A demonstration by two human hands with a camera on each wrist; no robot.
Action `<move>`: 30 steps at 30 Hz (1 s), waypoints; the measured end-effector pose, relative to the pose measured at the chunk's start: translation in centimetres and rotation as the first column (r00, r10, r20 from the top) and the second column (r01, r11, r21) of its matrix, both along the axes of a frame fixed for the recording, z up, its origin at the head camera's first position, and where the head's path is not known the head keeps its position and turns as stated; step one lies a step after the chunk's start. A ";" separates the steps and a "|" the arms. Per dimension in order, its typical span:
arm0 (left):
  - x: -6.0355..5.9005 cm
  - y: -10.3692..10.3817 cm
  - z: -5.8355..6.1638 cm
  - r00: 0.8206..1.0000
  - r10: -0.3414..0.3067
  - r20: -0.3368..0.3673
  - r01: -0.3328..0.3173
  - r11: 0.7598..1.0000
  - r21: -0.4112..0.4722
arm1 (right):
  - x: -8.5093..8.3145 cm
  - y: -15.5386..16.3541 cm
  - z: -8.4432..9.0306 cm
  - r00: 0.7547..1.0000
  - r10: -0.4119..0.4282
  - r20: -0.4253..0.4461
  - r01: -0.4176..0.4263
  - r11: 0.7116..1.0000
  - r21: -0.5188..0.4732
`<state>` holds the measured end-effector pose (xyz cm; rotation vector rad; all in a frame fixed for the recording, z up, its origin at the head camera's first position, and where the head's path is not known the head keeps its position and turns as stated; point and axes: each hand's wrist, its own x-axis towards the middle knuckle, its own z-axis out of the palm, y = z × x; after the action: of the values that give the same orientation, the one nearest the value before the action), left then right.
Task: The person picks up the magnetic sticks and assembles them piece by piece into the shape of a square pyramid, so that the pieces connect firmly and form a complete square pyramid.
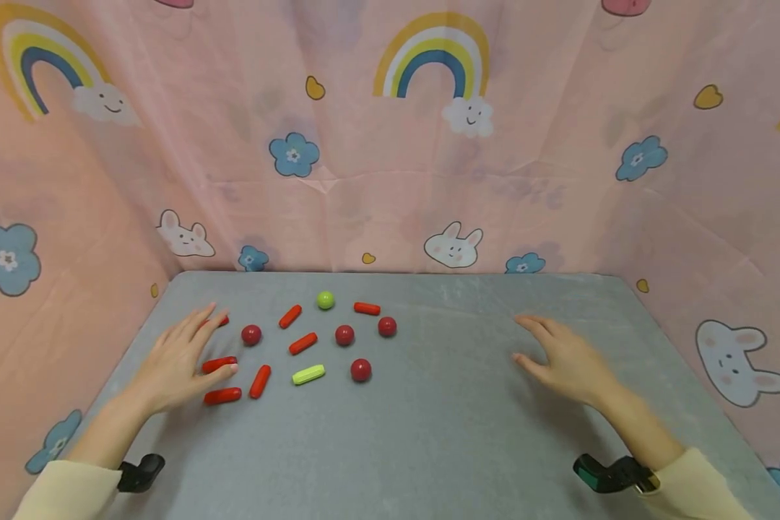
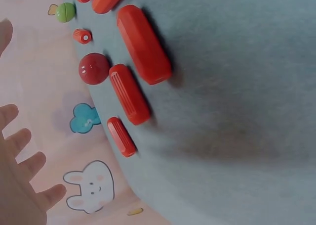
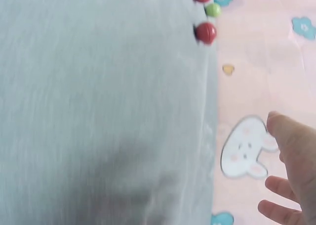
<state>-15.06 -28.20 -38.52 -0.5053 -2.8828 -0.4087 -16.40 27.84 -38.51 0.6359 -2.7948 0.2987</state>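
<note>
My left hand hovers over the left side of the grey table, palm down with fingers spread, holding nothing. Below it lie short red rods: one under the thumb, another partly covered by it, and one mostly hidden by the fingertips. In the left wrist view, a large red rod and a red ball lie apart from the fingers. My right hand is held above the right side of the table, thumb apart from the fingers, gripping nothing.
More red rods and several red balls are scattered left of centre, with one green ball and one yellow-green rod. A pink patterned curtain surrounds the back and sides of the table.
</note>
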 end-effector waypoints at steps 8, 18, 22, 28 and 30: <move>1.2 -0.5 -0.8 1.000 0.021 -0.013 -0.020 0.998 0.054 | -0.1 -3.2 -0.7 0.996 0.089 0.000 -0.089 0.992 -0.087; 2.6 -1.0 -2.4 0.995 0.055 0.081 -0.066 0.986 0.150 | -0.3 -7.2 -2.1 0.987 0.155 0.030 -0.147 0.971 -0.187; 3.0 -1.1 -2.8 0.991 0.066 0.116 -0.086 0.981 0.176 | -0.2 -8.8 -2.5 0.983 0.176 0.055 -0.160 0.961 -0.227; 3.5 -1.2 -3.6 0.990 0.061 0.123 -0.084 0.979 0.188 | -0.2 -11.0 -3.0 0.973 0.206 0.100 -0.174 0.948 -0.265; 3.5 -1.3 -3.8 0.990 0.056 0.128 -0.080 0.978 0.190 | -0.2 -11.7 -3.2 0.967 0.222 0.122 -0.180 0.941 -0.285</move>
<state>-11.56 -29.46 -42.37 -0.3592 -2.9223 -0.7261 -16.59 16.11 -41.66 0.8637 -2.7572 0.7898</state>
